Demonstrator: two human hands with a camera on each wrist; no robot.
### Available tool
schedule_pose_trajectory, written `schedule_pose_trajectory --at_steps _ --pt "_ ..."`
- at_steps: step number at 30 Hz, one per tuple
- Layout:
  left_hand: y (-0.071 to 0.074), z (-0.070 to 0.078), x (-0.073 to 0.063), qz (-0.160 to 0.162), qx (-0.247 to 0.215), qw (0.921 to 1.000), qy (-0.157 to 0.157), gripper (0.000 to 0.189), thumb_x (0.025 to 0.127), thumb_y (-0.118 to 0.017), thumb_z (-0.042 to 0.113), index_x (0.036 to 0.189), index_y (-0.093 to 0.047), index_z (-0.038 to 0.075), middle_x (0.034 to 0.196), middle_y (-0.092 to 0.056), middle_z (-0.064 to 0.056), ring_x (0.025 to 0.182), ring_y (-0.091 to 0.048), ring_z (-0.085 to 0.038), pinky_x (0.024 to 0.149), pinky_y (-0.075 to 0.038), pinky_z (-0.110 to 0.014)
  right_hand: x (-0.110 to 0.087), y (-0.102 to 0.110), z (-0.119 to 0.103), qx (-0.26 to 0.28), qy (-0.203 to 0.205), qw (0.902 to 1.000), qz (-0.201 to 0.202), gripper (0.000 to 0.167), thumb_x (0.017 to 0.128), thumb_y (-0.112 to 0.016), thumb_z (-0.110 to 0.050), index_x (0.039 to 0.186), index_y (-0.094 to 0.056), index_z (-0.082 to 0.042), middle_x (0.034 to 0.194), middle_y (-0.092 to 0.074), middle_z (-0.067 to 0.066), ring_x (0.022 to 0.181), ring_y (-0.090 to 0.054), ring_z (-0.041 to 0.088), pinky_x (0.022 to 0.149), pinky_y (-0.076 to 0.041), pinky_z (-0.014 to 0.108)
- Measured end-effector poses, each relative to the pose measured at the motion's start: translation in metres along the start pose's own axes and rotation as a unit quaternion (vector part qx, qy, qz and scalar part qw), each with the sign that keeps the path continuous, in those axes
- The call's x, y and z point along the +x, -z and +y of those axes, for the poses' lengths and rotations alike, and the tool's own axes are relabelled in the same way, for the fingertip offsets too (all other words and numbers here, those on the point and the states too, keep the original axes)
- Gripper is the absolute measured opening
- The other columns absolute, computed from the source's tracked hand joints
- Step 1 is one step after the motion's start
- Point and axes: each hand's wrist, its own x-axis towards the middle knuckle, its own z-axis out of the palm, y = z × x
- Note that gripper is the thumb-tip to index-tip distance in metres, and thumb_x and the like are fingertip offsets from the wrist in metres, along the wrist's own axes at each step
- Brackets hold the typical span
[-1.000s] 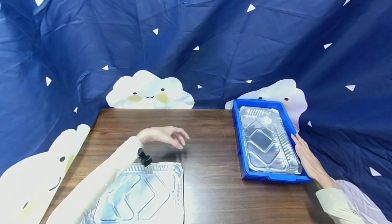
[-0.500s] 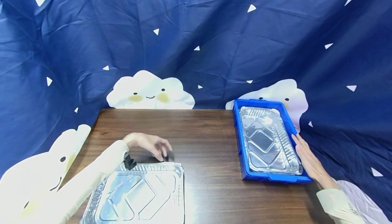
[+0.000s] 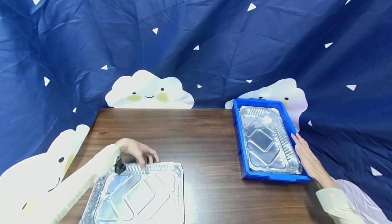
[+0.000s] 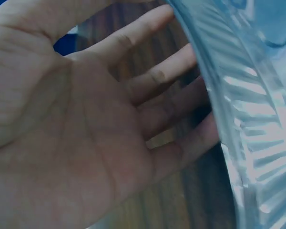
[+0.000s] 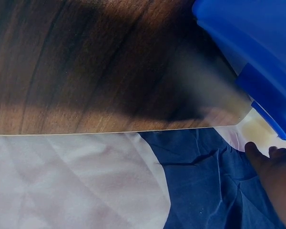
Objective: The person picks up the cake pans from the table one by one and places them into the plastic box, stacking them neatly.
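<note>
A silver foil tray [image 3: 147, 196] lies on the table at the front left. My left hand [image 3: 133, 149] is at its far rim, with the thumb over the rim and the loosely bent fingers on the outer side. In the left wrist view, fingers [image 4: 148, 83] reach the crimped rim [image 4: 214, 95] and some tips are hidden behind it. At the right stands a blue bin [image 3: 241, 149] with a second foil tray [image 3: 261, 142] inside. My right hand [image 3: 309, 159] rests its straight fingers along the bin's right wall.
The brown wooden table [image 3: 211, 196] spreads between the tray and the bin. In the right wrist view, its edge runs past the blue bin [image 5: 262, 43]. A dark blue cloth with clouds [image 3: 150, 93] hangs behind and beside the table.
My left hand has moved left and down toward me, from above the table to the far rim of the front foil tray. The right hand and both trays have stayed put.
</note>
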Motion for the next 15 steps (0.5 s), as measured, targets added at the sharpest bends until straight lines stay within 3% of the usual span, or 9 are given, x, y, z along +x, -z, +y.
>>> schedule_pose_trajectory --at_steps 8,15 --pt "0.0 -0.015 0.006 -0.006 -0.006 1.0 -0.005 0.055 0.085 -0.069 -0.009 0.139 -0.059 -0.001 0.118 -0.069 -0.012 0.101 -0.059 -0.017 0.08 -0.053 -0.026 -0.001 0.0 0.001 -0.007 0.001 1.0 0.004 0.055 0.116 -0.03 -0.021 0.168 -0.021 -0.005 0.172 -0.009 0.029 0.158 -0.001 0.053 0.128 0.009 0.031" --pt "-0.002 -0.017 0.009 -0.003 0.014 0.9999 -0.001 0.038 0.082 -0.066 -0.014 0.118 -0.06 -0.003 0.104 -0.064 0.0 0.087 -0.054 -0.011 0.069 -0.049 -0.023 -0.001 0.0 0.0 -0.005 -0.003 1.0 0.005 0.055 0.117 -0.03 -0.022 0.169 -0.021 -0.007 0.173 -0.009 0.027 0.161 0.003 0.037 0.127 0.007 0.029"
